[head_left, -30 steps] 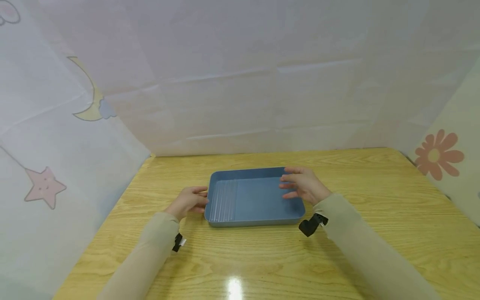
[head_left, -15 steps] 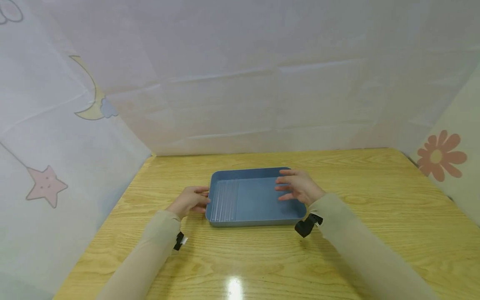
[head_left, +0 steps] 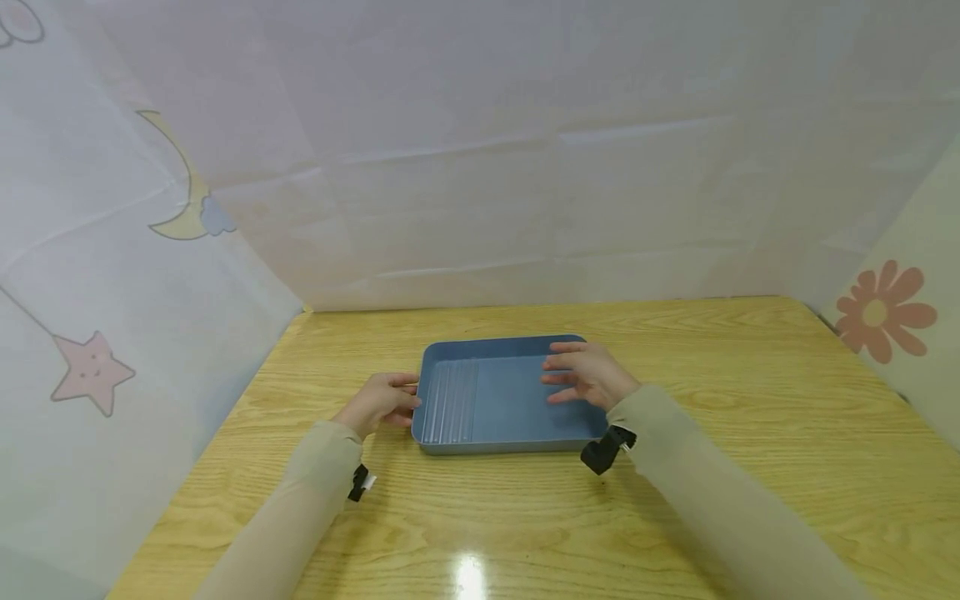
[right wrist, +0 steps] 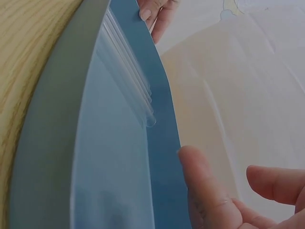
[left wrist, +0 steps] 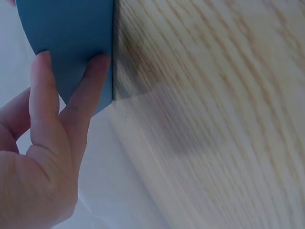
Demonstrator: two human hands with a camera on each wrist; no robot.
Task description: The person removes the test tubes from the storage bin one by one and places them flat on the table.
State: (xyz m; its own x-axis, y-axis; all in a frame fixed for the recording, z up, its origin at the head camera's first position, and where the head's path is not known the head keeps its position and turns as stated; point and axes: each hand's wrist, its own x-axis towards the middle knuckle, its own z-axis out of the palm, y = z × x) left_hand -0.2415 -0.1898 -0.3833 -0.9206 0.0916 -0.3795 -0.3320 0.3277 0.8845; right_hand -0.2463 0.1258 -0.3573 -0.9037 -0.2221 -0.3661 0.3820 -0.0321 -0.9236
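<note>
A shallow blue rectangular tray [head_left: 525, 445] lies on the wooden table, its long side facing me. In its left part are several clear, rod-like ridges [head_left: 450, 402] side by side; in the right wrist view the clear ridges [right wrist: 143, 88] have rounded ends. My left hand [head_left: 381, 402] is at the tray's left end, its extended fingertips [left wrist: 99, 63] against the outer wall in the left wrist view. Above the tray's right part hovers my right hand [head_left: 588, 373], fingers spread and nothing between them. In the right wrist view a right fingertip [right wrist: 190, 155] overlaps the tray's far rim.
The wooden table [head_left: 465, 517] extends around the tray on all sides. Pale printed sheets [head_left: 480, 167] rise behind it and at both sides. A black strap piece [head_left: 607, 450] hangs under the right wrist, low beside the tray's front right corner.
My right hand has drifted left, from the tray's right end farther over its interior, fingers still spread. The left hand stays at the left end, and the tray has hardly moved.
</note>
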